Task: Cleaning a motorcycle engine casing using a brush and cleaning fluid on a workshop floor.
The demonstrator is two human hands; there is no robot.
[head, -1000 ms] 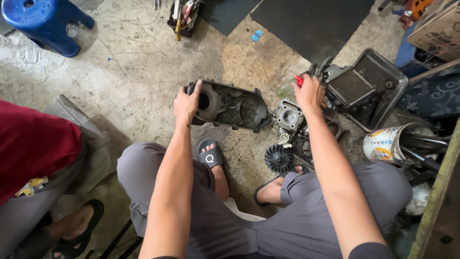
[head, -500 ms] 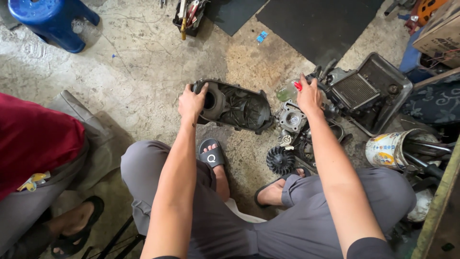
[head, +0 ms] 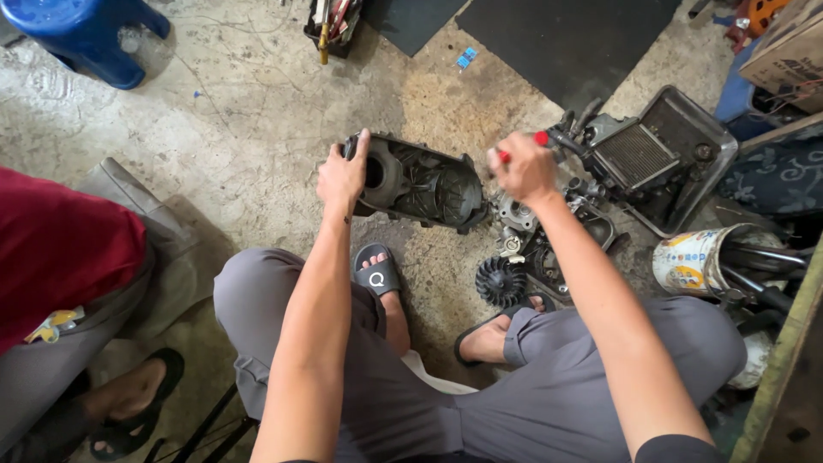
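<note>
Concrete floor (head: 223, 129), stained and cracked, takes up most of the head view, with a black rubber mat (head: 566, 39) lying at its far edge. Next in size is a person in a red shirt (head: 60, 244) sitting at the left, and a blue plastic stool (head: 81, 30) in the top left corner. A boxy black engine part with a finned grille (head: 656, 154) lies at the right, near a printed tin can (head: 699, 257) holding dark tools.

Between the wearer's sandalled feet and that clutter sits the engine cover (head: 424, 184): a long, dark, grimy metal casing with rounded ends, lying open side up on the floor, showing a round bore at its left end and ribbed webbing inside. The left hand (head: 341, 176) is clamped on the cover's left rim, fingers hooked over the edge. The right hand (head: 525, 167), well apart from the left, is closed around a red-handled tool (head: 538, 138) just beside the cover's right end. A small black toothed fan wheel (head: 500, 281) lies near the right foot.
</note>
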